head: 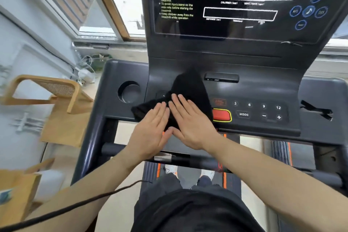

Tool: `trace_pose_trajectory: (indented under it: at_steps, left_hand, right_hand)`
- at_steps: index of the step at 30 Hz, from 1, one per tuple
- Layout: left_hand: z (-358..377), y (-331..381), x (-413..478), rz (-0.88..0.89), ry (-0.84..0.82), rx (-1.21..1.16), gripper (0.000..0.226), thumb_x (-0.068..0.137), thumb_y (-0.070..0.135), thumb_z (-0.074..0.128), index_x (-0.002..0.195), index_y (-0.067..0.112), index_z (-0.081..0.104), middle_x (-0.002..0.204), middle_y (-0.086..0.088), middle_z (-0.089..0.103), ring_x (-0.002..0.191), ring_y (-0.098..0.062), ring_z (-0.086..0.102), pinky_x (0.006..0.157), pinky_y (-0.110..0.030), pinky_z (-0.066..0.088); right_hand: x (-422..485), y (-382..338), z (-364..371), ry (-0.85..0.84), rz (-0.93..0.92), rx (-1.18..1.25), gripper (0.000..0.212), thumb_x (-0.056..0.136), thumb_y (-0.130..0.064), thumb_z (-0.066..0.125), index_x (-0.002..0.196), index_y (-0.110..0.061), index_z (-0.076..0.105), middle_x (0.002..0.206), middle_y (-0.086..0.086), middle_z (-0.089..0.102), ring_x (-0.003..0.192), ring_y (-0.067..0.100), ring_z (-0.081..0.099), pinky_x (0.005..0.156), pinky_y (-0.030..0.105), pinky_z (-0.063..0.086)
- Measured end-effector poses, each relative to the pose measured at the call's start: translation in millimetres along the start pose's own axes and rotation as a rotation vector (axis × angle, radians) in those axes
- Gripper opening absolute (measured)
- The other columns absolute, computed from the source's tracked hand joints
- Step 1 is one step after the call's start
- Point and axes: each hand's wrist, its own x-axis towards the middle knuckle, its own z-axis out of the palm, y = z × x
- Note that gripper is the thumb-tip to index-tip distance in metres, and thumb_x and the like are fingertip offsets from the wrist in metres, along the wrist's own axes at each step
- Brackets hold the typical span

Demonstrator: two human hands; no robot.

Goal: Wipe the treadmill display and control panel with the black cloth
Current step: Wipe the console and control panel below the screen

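The black cloth lies bunched on the left part of the control panel, one corner peaking up toward the slot and another trailing left toward the cup holder; its lower edge hangs at the panel's near rim. We press it flat with both palms; our left hand and right hand lie side by side, fingers straight and close together, index fingers touching, neither grip pinching the fabric, both simply bearing down on it. Just right of our right hand sits the red stop button, nearly touching the cloth's edge; beyond it the MODE key and the numbered keys lie uncovered, with bare panel running to the right rim. Above, the display stands tilted and clear of the cloth, its caution text at the left. Below our wrists runs the handlebar; to the left, beside the frame, stands a wooden chair.
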Motion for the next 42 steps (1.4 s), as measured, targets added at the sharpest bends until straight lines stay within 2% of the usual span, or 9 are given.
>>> trace_pose_trajectory:
  at_steps: [6, 10, 18, 24, 27, 31, 35, 39, 42]
  left_hand:
    - [4, -5, 48, 0.076, -0.005, -0.026, 0.063, 0.106, 0.04, 0.027, 0.149, -0.004, 0.036, 0.157, -0.022, 0.032, 0.149, -0.033, 0.026, 0.122, -0.044, 0.021]
    - [-5, -19, 56, 0.045, -0.006, -0.021, 0.06, 0.105, 0.039, 0.028, 0.151, 0.001, 0.036, 0.159, -0.016, 0.031, 0.15, -0.027, 0.025, 0.123, -0.039, 0.017]
    - [-1, -38, 5, 0.001, 0.026, -0.048, 0.058, 0.107, 0.036, 0.024, 0.147, 0.0, 0.042, 0.155, -0.017, 0.039, 0.146, -0.028, 0.034, 0.117, -0.045, 0.034]
    - [-8, -48, 85, -0.211, -0.051, -0.051, 0.078, 0.103, 0.055, 0.018, 0.157, 0.001, 0.006, 0.165, -0.018, -0.002, 0.154, -0.027, -0.006, 0.125, -0.041, 0.004]
    - [-8, -47, 95, -0.217, -0.056, -0.069, 0.081, 0.102, 0.059, 0.018, 0.158, 0.004, -0.001, 0.165, -0.015, -0.011, 0.153, -0.025, -0.013, 0.124, -0.039, -0.003]
    - [-10, -41, 79, -0.07, -0.091, -0.087, 0.078, 0.101, 0.06, 0.016, 0.159, 0.008, 0.007, 0.166, -0.01, -0.001, 0.154, -0.021, -0.005, 0.125, -0.04, 0.005]
    - [-7, -29, 45, 0.015, -0.095, -0.154, 0.073, 0.102, 0.057, 0.021, 0.156, 0.008, 0.027, 0.163, -0.011, 0.02, 0.153, -0.023, 0.015, 0.124, -0.042, 0.018]
    - [-7, -9, 54, -0.022, -0.102, -0.206, 0.082, 0.099, 0.063, 0.005, 0.155, 0.008, 0.026, 0.163, -0.011, 0.019, 0.152, -0.024, 0.016, 0.124, -0.037, 0.01]
    - [-10, 20, 84, 0.036, -0.13, -0.241, 0.088, 0.095, 0.067, -0.004, 0.157, 0.01, 0.019, 0.165, -0.009, 0.011, 0.153, -0.02, 0.008, 0.125, -0.038, 0.009]
  right_hand:
    - [12, 28, -10, -0.031, 0.158, 0.005, 0.084, 0.096, -0.062, 0.007, 0.16, -0.008, 0.003, 0.167, 0.012, -0.011, 0.155, 0.028, -0.011, 0.126, 0.044, 0.005]
    - [30, 16, -11, 0.031, 0.242, 0.031, 0.081, 0.097, -0.058, 0.01, 0.159, -0.007, 0.007, 0.168, 0.013, -0.007, 0.155, 0.029, -0.009, 0.126, 0.044, 0.004]
    - [37, 8, -14, -0.047, -0.094, -0.028, 0.079, 0.101, -0.06, 0.019, 0.16, -0.01, 0.011, 0.169, 0.01, -0.001, 0.156, 0.025, -0.005, 0.126, 0.042, 0.007]
    - [107, 54, -65, 0.086, -0.11, -0.324, 0.075, 0.101, -0.059, 0.015, 0.16, -0.012, 0.009, 0.169, 0.005, 0.0, 0.156, 0.021, -0.001, 0.125, 0.038, 0.011]
    - [99, 53, -60, 0.115, -0.036, -0.295, 0.073, 0.103, -0.055, 0.018, 0.16, -0.012, 0.007, 0.169, 0.006, -0.003, 0.156, 0.021, -0.004, 0.125, 0.04, 0.014]
    - [63, 35, -31, 0.029, 0.136, -0.061, 0.074, 0.102, -0.054, 0.019, 0.161, -0.011, 0.001, 0.169, 0.008, -0.01, 0.155, 0.024, -0.012, 0.126, 0.042, 0.007]
    - [20, 17, -16, -0.062, 0.097, 0.014, 0.081, 0.099, -0.061, 0.015, 0.16, -0.009, 0.002, 0.168, 0.01, -0.011, 0.155, 0.025, -0.012, 0.126, 0.041, 0.002]
    - [9, 43, -26, -0.062, 0.015, -0.011, 0.08, 0.101, -0.061, 0.021, 0.16, -0.01, 0.005, 0.168, 0.008, -0.008, 0.155, 0.022, -0.009, 0.126, 0.038, 0.003]
    - [-15, 77, -30, -0.046, 0.088, -0.014, 0.08, 0.101, -0.063, 0.018, 0.161, -0.011, 0.003, 0.168, 0.005, -0.009, 0.155, 0.019, -0.011, 0.126, 0.036, 0.003]
